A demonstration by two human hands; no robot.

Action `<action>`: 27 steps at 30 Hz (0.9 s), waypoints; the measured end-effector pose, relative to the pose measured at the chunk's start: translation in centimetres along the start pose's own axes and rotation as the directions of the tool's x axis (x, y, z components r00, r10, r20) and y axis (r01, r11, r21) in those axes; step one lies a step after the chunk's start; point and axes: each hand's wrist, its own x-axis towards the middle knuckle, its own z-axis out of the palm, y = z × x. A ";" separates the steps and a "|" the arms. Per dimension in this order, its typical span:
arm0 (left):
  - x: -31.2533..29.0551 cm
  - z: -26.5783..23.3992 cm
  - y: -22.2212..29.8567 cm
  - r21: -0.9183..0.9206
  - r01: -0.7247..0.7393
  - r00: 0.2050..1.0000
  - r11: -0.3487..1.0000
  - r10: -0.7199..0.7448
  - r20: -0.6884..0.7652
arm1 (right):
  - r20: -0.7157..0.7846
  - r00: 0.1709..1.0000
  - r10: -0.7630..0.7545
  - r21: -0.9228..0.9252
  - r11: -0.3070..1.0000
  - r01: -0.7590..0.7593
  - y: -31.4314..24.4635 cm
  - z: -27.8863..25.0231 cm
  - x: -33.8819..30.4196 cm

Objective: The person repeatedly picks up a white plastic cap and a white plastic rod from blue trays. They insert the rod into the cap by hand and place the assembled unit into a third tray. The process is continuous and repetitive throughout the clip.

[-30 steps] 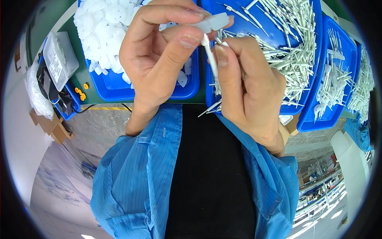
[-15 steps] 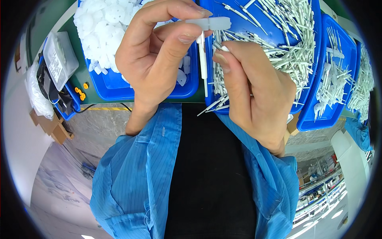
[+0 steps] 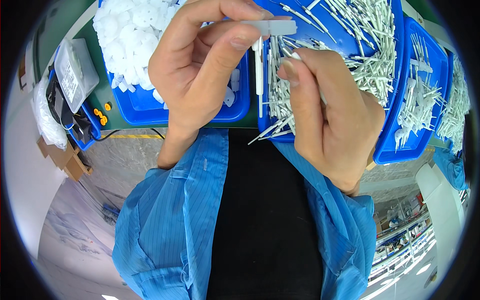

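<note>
Between thumb and fingers, my left hand (image 3: 200, 65) pinches a flat, translucent white plastic piece (image 3: 280, 27). From the underside of that piece a thin white rod (image 3: 259, 75) with a metal tip hangs down. My right hand (image 3: 335, 110) is closed, its thumb and forefinger gripping another slim white rod (image 3: 295, 55) whose metal end points up at the plastic piece. Most of this second rod is hidden in the fingers. Whether its tip touches the plastic piece I cannot tell. Below the hands lie two blue trays.
The left blue tray (image 3: 142, 117) holds a heap of white plastic pieces (image 3: 135, 45). Many white rods (image 3: 370, 70) fill the right blue tray (image 3: 320, 30). Farther right, a smaller blue tray (image 3: 395, 156) contains pieces with rods. Orange caps (image 3: 103, 120) and a clear box (image 3: 75, 75) are at left.
My right hand has shifted slightly right and down, with more of its rod's metal end showing. The plastic piece in my left hand has moved a little right and up.
</note>
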 end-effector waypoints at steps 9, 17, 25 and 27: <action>0.5 -1.3 -0.2 0.094 -0.183 0.965 0.979 0.160 0.209 | -0.035 0.999 0.032 -0.014 0.999 -0.033 0.3 0.9 0.2; 0.5 -2.3 -0.1 0.098 -0.076 0.979 0.992 0.056 0.194 | 0.014 0.998 0.065 0.305 0.950 -0.067 1.6 1.8 0.5; 1.0 -2.7 0.4 0.129 -0.173 0.963 0.976 0.140 0.232 | 0.136 0.983 0.121 0.640 0.747 -0.180 1.8 1.9 0.1; 0.9 -3.1 0.3 0.180 -0.245 0.943 0.953 0.191 0.273 | -0.005 1.000 0.030 0.350 0.937 -0.027 1.6 1.9 -0.2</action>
